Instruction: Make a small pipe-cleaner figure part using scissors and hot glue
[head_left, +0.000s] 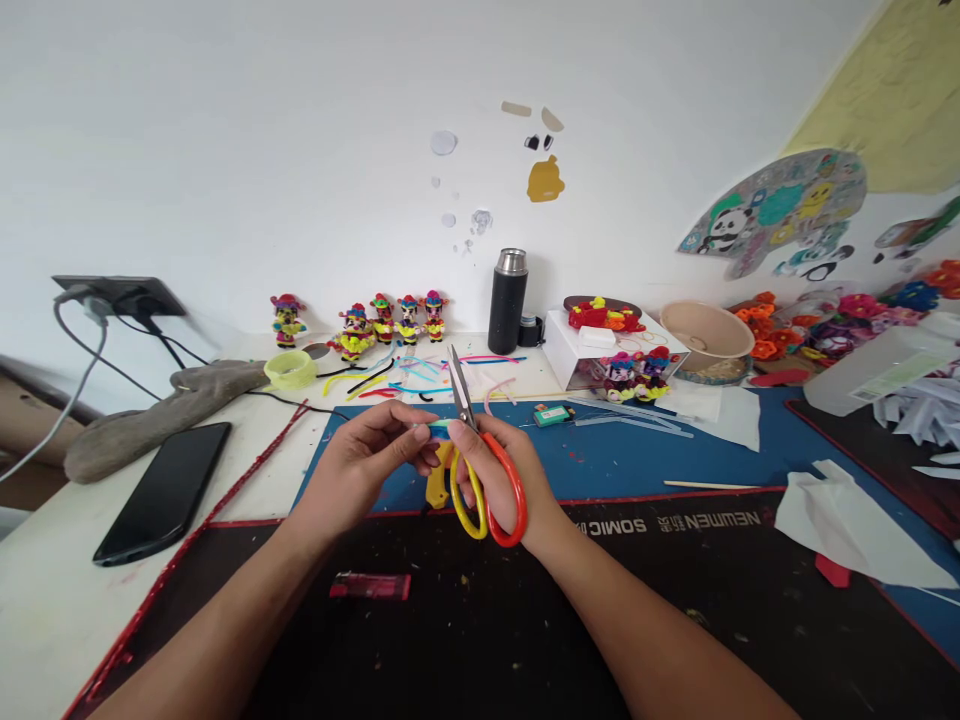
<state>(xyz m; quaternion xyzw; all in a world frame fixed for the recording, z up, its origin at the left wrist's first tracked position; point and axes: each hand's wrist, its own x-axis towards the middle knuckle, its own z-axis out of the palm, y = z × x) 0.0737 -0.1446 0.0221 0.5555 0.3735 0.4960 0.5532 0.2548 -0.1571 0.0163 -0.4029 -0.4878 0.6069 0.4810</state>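
Note:
Between both hands, near the middle of the view, is a short blue and pale green strip (441,429). My left hand (367,462) pinches its left end between thumb and fingers. The right end is at the thumb of my right hand (499,475), which also holds scissors (463,400) with one red and one yellow handle. The blades point up and away, nearly together. Behind the hands, part of a yellow tool (437,484) lies on the blue mat (585,458).
A pink lighter (370,586) lies on the black mat (450,650) below the hands. Pipe-cleaner pieces (420,375), small figures (407,320) and a black flask (508,302) stand or lie behind. At left is a phone (163,493); right, a white box (562,350).

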